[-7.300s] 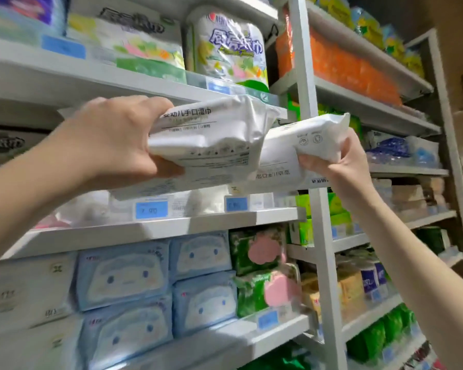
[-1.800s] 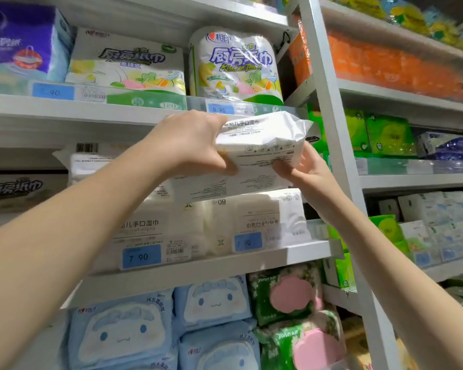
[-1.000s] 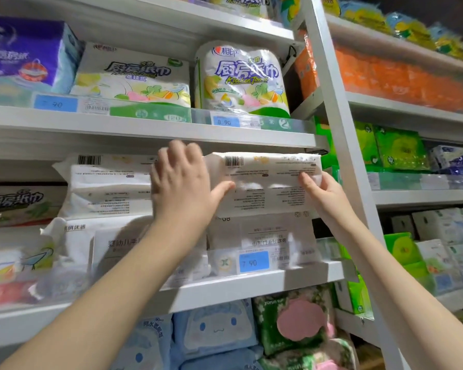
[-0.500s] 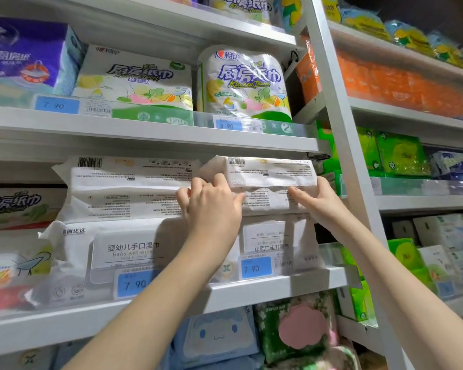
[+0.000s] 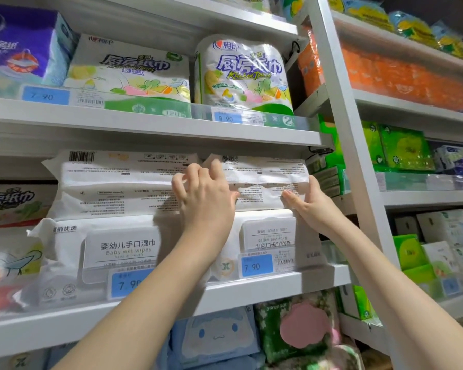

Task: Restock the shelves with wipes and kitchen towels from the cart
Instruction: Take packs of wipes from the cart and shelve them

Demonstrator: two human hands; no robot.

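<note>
Left hand (image 5: pixel 206 201): fingers spread and nearly straight, tips pressed on the left end of the pack (image 5: pixel 265 177). Right hand (image 5: pixel 314 206): holds the pack's right end, thumb across the front face, fingers hidden behind.

The pack lies directly ahead of both hands, atop a lower pack (image 5: pixel 269 233) at the right end of the shelf (image 5: pixel 292 284), just beside the post (image 5: pixel 358 182). Its long axis runs parallel to the shelf's front edge. Neither hand is clearly nearer.

Likely next move: push straight toward the shelf's back edge, both ends together.
</note>
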